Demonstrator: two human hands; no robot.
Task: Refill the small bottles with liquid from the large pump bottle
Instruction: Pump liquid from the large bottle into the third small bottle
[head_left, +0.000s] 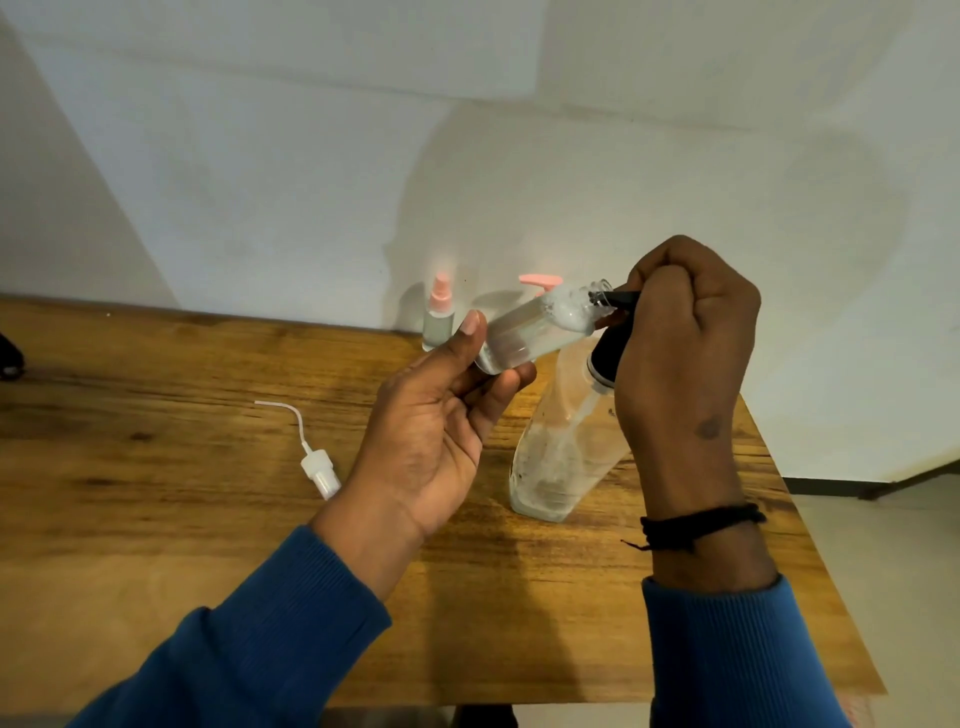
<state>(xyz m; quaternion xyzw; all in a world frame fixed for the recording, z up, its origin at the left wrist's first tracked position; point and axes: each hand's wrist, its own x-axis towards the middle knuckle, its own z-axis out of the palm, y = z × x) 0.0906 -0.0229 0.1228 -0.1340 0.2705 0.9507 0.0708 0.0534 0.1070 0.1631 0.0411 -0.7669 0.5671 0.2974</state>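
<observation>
Nearby: white spray cap (318, 464) on table (156, 519); pink-capped spray bottle (439, 314) by wall.

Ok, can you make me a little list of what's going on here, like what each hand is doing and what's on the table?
left hand: holds the small open bottle, tilted
right hand: grips the black pump head of the large pump bottle, nozzle at the small bottle's mouth
small bottle: clear liquid, foam near neck
table: white sprayer cap with tube, lying loose
at the wall: pink-topped spray bottle, standing
</observation>
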